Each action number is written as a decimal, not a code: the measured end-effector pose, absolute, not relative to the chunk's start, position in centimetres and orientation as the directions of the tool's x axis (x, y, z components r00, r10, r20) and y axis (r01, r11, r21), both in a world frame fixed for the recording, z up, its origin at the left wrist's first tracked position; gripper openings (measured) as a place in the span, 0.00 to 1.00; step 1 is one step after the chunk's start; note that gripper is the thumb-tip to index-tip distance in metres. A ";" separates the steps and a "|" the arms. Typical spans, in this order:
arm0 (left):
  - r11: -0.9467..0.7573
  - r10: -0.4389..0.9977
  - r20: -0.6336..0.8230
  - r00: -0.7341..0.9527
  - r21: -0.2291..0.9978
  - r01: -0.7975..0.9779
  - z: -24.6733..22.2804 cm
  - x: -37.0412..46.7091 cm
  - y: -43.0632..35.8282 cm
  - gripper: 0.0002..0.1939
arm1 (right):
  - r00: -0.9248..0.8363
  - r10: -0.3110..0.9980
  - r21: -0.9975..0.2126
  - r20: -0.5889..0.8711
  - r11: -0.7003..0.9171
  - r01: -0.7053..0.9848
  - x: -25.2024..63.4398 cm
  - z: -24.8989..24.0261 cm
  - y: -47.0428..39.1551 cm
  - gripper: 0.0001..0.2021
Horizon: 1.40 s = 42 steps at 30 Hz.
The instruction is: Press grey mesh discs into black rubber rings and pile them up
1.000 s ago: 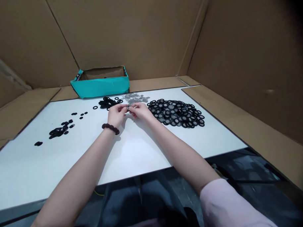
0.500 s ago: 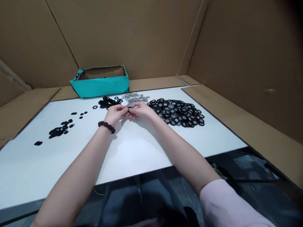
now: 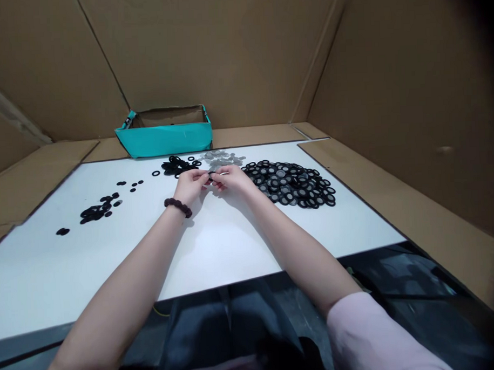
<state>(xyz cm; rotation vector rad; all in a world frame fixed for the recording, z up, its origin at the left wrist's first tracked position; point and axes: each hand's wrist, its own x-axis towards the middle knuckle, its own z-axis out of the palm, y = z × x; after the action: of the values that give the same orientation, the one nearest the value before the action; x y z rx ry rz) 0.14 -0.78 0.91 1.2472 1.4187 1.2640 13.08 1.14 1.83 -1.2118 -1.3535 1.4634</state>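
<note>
Between my fingertips is a small black ring point(image 3: 211, 176), pinched from the left by my left hand point(image 3: 192, 186) and from the right by my right hand point(image 3: 231, 179). Both hands are just above the white table. Behind them lie a heap of black rings point(image 3: 177, 165) and a spread of translucent grey discs point(image 3: 222, 158). Right of my right hand is a large pile of black rings with grey centres point(image 3: 295, 184). Whether the held ring has a centre is too small to tell.
A turquoise box point(image 3: 166, 140) stands at the table's back edge. Small black discs point(image 3: 94, 213) lie in a loose group at the left, with a few more point(image 3: 63, 232) nearer the left edge. Cardboard walls point(image 3: 218, 56) surround the white table point(image 3: 217, 256).
The view has shifted very slightly. Both hands stay together at the same place, and the black ring between the fingertips shows a little more clearly.
</note>
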 end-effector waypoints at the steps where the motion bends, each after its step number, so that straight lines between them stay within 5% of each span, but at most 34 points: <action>1: -0.008 0.989 0.026 -0.147 0.992 0.122 1.0 0.2 -0.8 0.08 | -0.253 0.953 -0.985 -0.168 -0.170 0.011 13.0 2.0 1.1 0.11; 8: -0.118 0.977 0.160 -0.142 0.956 0.268 0.5 0.1 -0.5 0.07 | -0.263 0.940 -0.971 -0.219 -0.235 -0.032 12.7 2.8 0.7 0.12; 16: -0.118 0.952 0.245 -0.186 0.850 0.514 0.5 -0.1 -0.4 0.08 | -0.190 0.977 -0.992 -0.097 -0.079 0.101 12.8 2.1 1.0 0.09; 21: -0.156 0.957 0.262 -0.125 0.827 0.540 0.6 -0.1 -0.7 0.06 | -0.224 0.973 -0.982 -0.060 -0.016 0.189 12.9 1.6 1.1 0.08; 26: -0.223 0.946 0.315 -0.078 0.803 0.553 0.9 0.1 -1.1 0.09 | -0.205 0.971 -0.990 -0.121 -0.105 0.089 12.7 1.7 1.3 0.09; 32: -0.374 0.862 0.505 0.046 0.573 0.729 0.5 0.3 -1.4 0.20 | -0.231 0.953 -0.981 -0.194 -0.193 0.029 12.9 1.9 1.4 0.10; 37: -0.360 0.843 0.528 0.102 0.413 0.836 0.6 0.4 -1.6 0.11 | -0.352 0.921 -0.985 -0.167 -0.174 0.010 12.9 2.0 1.0 0.14; 42: -0.418 0.824 0.544 0.156 0.400 0.816 0.8 0.4 -1.7 0.10 | -0.314 0.928 -0.978 -0.201 -0.210 0.006 13.1 2.0 1.1 0.12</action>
<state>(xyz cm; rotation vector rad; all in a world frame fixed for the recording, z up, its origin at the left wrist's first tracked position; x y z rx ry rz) 0.43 -1.67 0.78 2.3791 1.6878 1.1334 13.10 1.13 2.04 -1.1745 -1.3127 1.6179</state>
